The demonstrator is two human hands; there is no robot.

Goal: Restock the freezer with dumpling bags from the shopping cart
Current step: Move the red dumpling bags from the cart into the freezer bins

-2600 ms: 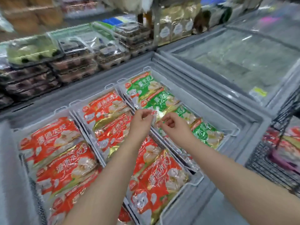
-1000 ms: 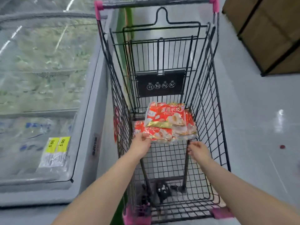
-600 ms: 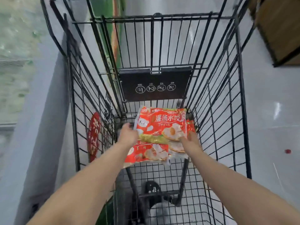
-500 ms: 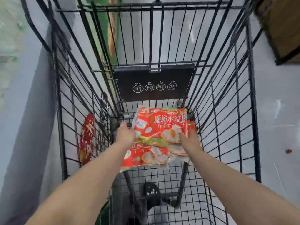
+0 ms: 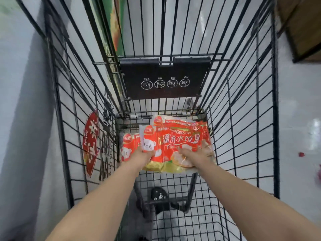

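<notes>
1. 3 red dumpling bags show at the far end of the shopping cart (image 5: 243, 136), lying on its wire floor below the black flap (image 5: 165, 77). The top bag (image 5: 177, 141) lies over a rear bag (image 5: 173, 120) and a left bag (image 5: 128, 145).
2. The top bag lies straight ahead of both hands, and neither arm is clearly nearer. Its long axis runs left to right across the cart. The 2 hands sit at opposite ends of that axis.
3. The top bag lies print side up, and the lettering reads upright to the person. Its header edge points away and its gold strip points toward the person.
4. The left hand (image 5: 145, 154) grips the near-left edge of the top bag with its fingers curled round it.
5. The right hand (image 5: 198, 153) lies on the right half of the top bag with its fingers spread flat. I cannot tell whether its thumb is hooked under the edge.
6. The step in hand looks like lifting the top bag. That calls for a pull up and back toward the person, keeping the bag level so it clears the cart walls. The freezer opening is not in view.
</notes>
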